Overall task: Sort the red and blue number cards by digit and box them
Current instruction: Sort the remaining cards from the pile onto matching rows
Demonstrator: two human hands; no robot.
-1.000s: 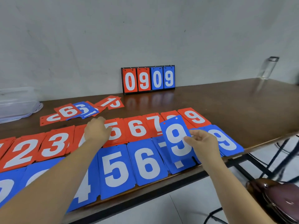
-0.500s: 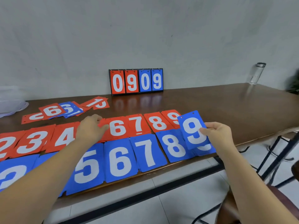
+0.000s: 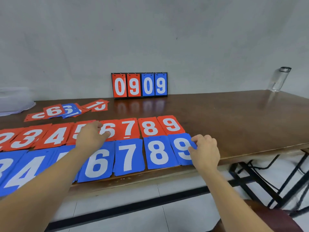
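Blue 9 card lies flat at the right end of the front row on the table, just beside blue 8 card. Right hand pinches its right edge, thumb on the face. Left hand rests with bent fingers across red 5 card and red 6 card; cannot tell if it grips.

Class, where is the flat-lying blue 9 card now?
Head view, right of centre: the blue 9 card ends the near row, beside the blue 8 card, the right hand pinching its edge.
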